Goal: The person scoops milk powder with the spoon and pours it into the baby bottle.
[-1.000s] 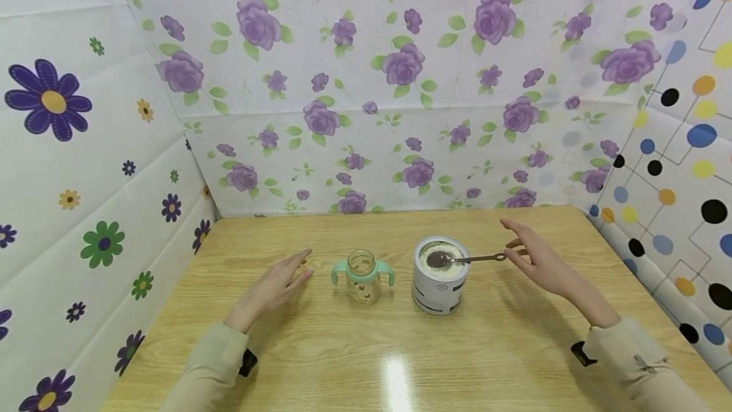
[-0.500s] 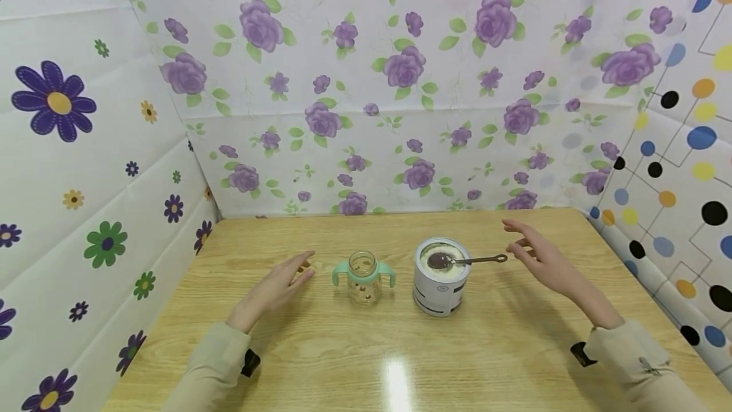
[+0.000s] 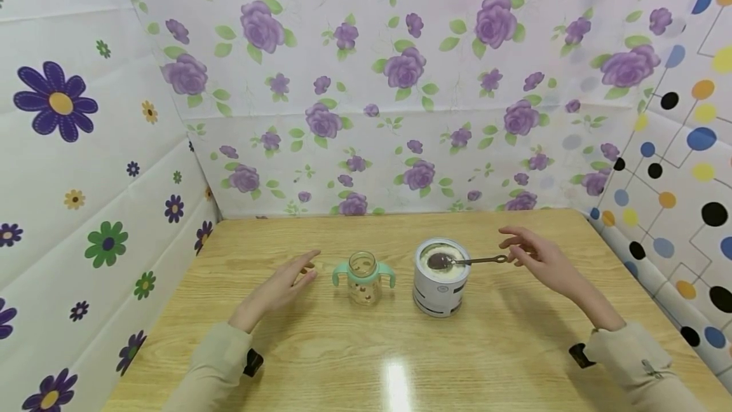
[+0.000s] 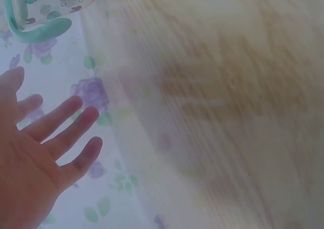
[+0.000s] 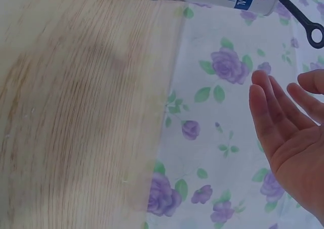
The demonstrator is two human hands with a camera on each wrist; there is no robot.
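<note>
A clear baby bottle [image 3: 364, 288] with a mint-green collar and two side handles stands upright and uncapped on the table. To its right is a white milk powder can [image 3: 440, 294], its top open and pale powder inside. A dark spoon [image 3: 480, 260] lies across the can's mouth, bowl over the powder, handle sticking out to the right. My left hand [image 3: 280, 287] hovers left of the bottle, fingers relaxed and holding nothing. My right hand [image 3: 540, 261] is at the end of the spoon's handle, fingers loosely bent; in the right wrist view a gap separates it from the handle [image 5: 304, 20].
The wooden table [image 3: 320, 361] reaches back to a floral cloth [image 3: 366, 81]. Patterned cloths also hang at the left and right sides. Both sleeves [image 3: 214, 361] rest low at the front, each with a dark wrist camera [image 3: 253, 362] beneath.
My left hand has shifted slightly right, toward the bottle. My right hand's fingers have dipped and bent a little more near the spoon's handle. Bottle, can and spoon stay in place.
</note>
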